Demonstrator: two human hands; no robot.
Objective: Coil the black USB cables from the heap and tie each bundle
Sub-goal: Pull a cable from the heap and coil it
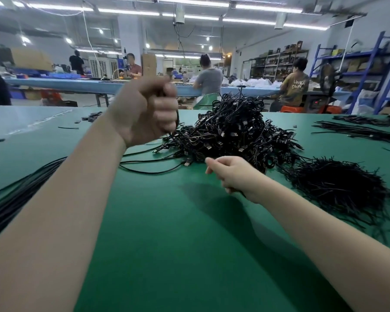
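Step in hand, prob.: drawing one cable (152,171) out for coiling; no coil formed yet. Left hand (148,111) raised above desk (144,233), fist closed round a black strand that drops from under the fingers toward the heap (232,131); motion blur, so exact grip unclear. Whether that strand is the same cable lying slack on the desk w/ plug (188,163) at near edge of heap: can't tell. Right hand (231,176) low over desk just in front of heap, fingers curled, something thin and dark showing under the palm, maybe a tie; can't confirm. Ties (338,188), loose black pile, just right of right hand. Straight cables (11,199) in a band at left desk edge; more at far right. Next move calls for: strand clear of heap w/o dragging neighbours, then right hand to take free end and start even loops; tie only once loops held flat. Risk: snag in heap, plug catching.
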